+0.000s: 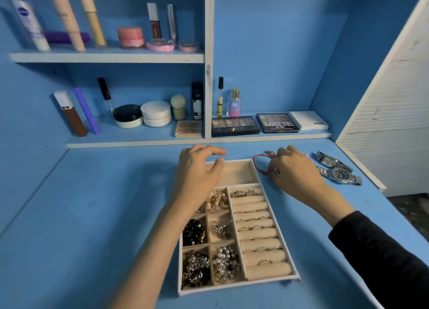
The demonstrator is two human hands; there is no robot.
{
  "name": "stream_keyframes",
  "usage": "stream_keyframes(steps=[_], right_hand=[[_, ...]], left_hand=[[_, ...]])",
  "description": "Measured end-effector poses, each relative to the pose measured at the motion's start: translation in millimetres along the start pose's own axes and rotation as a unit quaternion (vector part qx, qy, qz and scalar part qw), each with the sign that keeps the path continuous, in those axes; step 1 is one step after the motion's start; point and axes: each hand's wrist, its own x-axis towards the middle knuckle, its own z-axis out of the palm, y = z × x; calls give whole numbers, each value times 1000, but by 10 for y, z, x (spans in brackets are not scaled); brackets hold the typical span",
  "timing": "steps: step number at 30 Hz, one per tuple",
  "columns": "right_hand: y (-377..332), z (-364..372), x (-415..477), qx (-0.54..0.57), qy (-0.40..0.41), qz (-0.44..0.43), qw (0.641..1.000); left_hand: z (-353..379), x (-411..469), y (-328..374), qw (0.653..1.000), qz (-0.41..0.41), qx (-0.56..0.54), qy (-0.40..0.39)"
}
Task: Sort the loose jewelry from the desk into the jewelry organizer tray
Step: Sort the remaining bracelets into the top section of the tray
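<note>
A beige jewelry organizer tray lies on the blue desk, its small compartments filled with chains, beads and pearls, and rings on its padded rolls. Its far long compartment holds nothing. My left hand hovers over the tray's far left corner, fingers loosely curled, holding nothing. My right hand rests on the desk just right of the tray and pinches a red cord bracelet with silver charms. Two silver wristwatches lie to the right of that hand.
Low shelves behind the desk carry makeup palettes, jars, bottles and tubes. A white slatted panel closes the right side. The desk's right edge runs near the watches.
</note>
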Motion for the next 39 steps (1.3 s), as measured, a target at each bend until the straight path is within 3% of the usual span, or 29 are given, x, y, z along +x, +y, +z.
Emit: stream_keyframes(steps=[4,6,8,12,14,21,30,39], right_hand=[[58,62,-18,126,75,20,989],[122,37,-55,252,153,58,954],[208,-11,-105,382,200,105,896],[387,-19,-256,624,240,158,727],[446,10,-345,651,265,158,694],[545,126,-472,638,326,183,673],[623,148,-474,644,353,207,647],[625,143,-469,642,360,207,645]], left_hand=[[107,10,138,1000,21,7,-20],[152,15,205,999,32,11,-36],[208,14,276,997,38,18,-58],[352,22,388,994,47,37,-89],[438,36,439,992,56,49,-106],[801,143,590,976,107,117,-152],[1269,234,725,905,244,267,-223],[1283,244,770,916,277,233,-173]])
